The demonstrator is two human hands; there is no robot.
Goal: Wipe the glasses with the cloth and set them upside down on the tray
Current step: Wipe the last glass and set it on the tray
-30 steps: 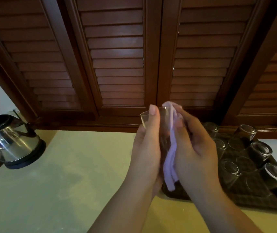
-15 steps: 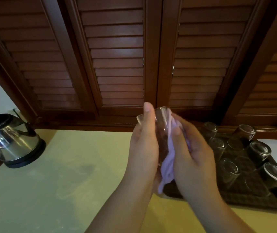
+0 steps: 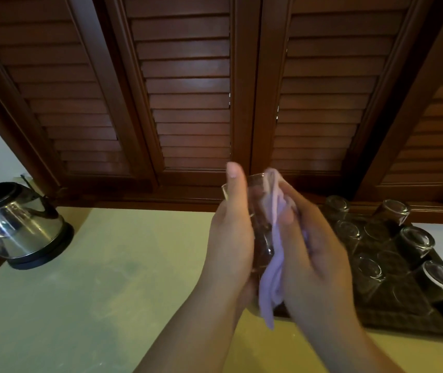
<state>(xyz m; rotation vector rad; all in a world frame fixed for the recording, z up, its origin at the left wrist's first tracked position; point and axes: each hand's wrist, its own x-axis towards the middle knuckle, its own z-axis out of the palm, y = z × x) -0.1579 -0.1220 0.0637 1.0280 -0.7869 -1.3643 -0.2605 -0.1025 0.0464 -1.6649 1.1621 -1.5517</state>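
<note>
Dark louvred shutters (image 3: 188,98) are filling twelve o'clock; a steel kettle (image 3: 18,224) is sitting at nine on the pale table (image 3: 93,286).

You hold a clear glass (image 3: 259,224) between your hands, mouth up and tilted a little away from you, above the table's near middle. A pale lilac cloth (image 3: 271,278) lies pressed against its right side, one end over the rim, the other hanging below. The dark tray (image 3: 392,316) lies to the right, carrying six glasses (image 3: 414,238) upside down

Open counter (image 3: 112,278) between kettle (image 3: 18,224), tray (image 3: 392,316)
</note>
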